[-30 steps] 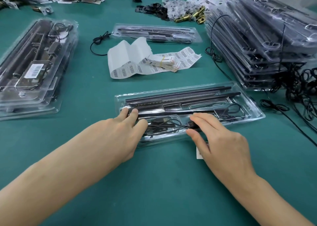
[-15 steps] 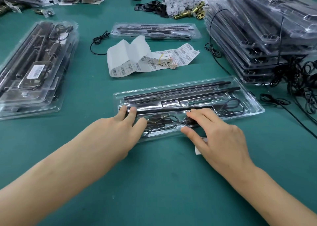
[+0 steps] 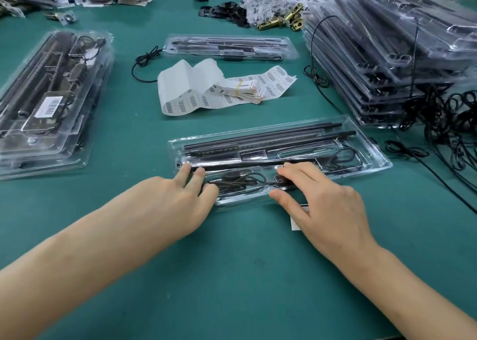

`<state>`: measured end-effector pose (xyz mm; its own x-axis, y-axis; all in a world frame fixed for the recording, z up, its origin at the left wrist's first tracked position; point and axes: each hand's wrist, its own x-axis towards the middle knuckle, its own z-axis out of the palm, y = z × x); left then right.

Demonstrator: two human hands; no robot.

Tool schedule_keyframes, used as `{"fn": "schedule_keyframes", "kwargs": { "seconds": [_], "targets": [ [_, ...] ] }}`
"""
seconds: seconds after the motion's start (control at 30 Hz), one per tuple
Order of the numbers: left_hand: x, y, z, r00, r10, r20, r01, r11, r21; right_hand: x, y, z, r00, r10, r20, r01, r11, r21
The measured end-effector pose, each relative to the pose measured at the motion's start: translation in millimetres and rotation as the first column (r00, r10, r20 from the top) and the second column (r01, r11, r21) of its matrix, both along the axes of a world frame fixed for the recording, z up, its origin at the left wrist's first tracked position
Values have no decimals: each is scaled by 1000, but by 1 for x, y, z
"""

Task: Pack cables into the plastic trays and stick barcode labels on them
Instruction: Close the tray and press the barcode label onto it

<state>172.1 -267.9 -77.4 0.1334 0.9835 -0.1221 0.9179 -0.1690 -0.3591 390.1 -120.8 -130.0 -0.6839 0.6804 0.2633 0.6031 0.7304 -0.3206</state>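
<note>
Lying crosswise on the tabletop (image 3: 232, 275), long axis left to right, the plastic tray (image 3: 375, 156) takes flat, straight fingers from left hand (image 3: 178, 202) and right hand (image 3: 327, 202) at its near side, the coiled cable (image 3: 241, 182) between them, equally near both.
</note>
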Motion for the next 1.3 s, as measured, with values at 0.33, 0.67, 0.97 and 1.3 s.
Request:
{"fn": "schedule_keyframes", "kwargs": {
  "seconds": [0.33,0.67,0.97,1.3],
  "targets": [
    [-5,0,-4,990,-137,-25,139,981,133,-1,1,2,1000,1,-8,-1,1000,0],
    [-16,-7,-5,990,6,138,-7,1000,13,4,5,6,997,36,-63,-38,999,-34],
    [-7,20,-10,982,67,178,-100,978,185,8,7,16,995,94,41,-96,994,51],
    [-17,38,-12,887,50,459,-140,976,165,1,13,28,926,167,339,-252,941,227]
  ]
}}
